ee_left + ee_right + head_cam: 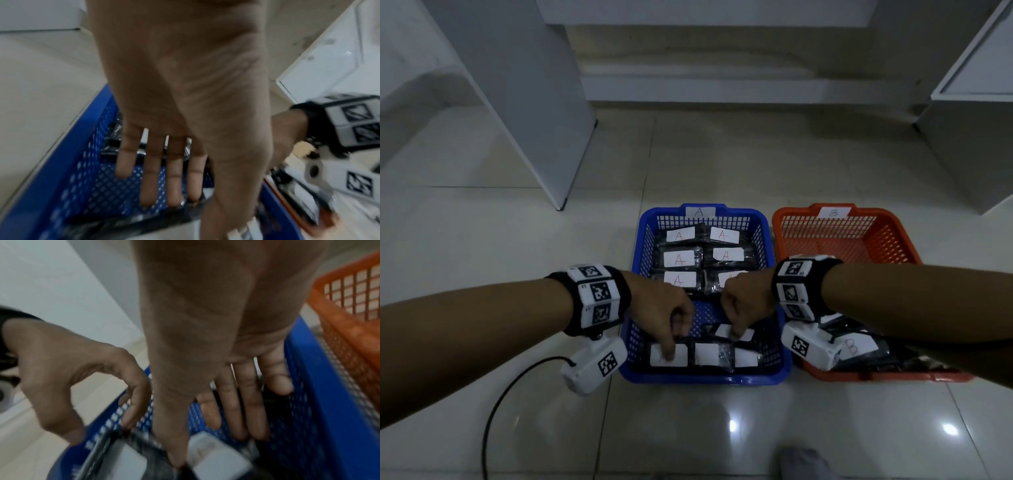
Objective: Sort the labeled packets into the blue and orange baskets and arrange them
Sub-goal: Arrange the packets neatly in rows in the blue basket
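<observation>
At the near end of the blue basket [631,329], black packets with white labels are lying loosely: one at the near left [668,355], one beside it [710,354] and one tilted just behind [732,333]. The left hand [662,308] is reached down onto the near-left packet, fingers straight in the wrist view, a fingertip pressed on its label. The right hand [744,303] is set on the tilted packet; whether it is pinched cannot be told. Farther in, six packets marked A [680,258] are laid in two neat columns. To the right, the orange basket [842,236] is seen with packets marked B [854,346] at its near end.
</observation>
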